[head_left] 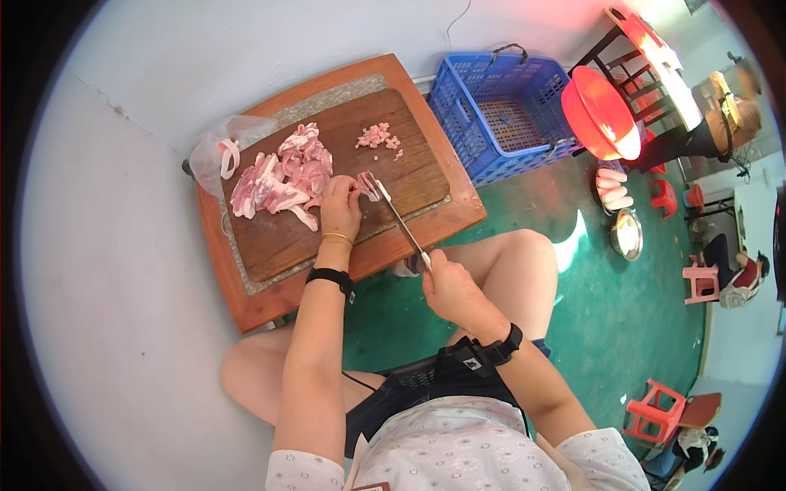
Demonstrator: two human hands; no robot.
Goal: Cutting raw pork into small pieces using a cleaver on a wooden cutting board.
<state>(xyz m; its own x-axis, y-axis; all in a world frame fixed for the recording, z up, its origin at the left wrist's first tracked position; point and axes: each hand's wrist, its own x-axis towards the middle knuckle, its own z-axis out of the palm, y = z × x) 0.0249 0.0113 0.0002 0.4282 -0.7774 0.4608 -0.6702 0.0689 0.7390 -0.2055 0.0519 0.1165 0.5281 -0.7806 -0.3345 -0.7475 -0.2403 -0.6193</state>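
A wooden cutting board (417,180) lies on a small wooden table (454,209). My left hand (339,209) rests on the board with curled fingers pressed on a piece of raw meat (365,184). My right hand (454,290) grips the handle of a knife (401,221), whose blade reaches that piece, just beside my left fingertips. A heap of raw meat (278,172) lies left of my hands. A small pile of chopped bits (377,137) sits at the back right of the board. A clear plastic bag (209,164) hangs at the table's left edge.
A blue crate (463,110) and red basin (598,114) stand right of the table, near pale long vegetables (612,188) and a metal bowl (626,237). Several people are at the right: one standing (671,147), others seated (737,286) by stools (655,409). A white wall borders the left.
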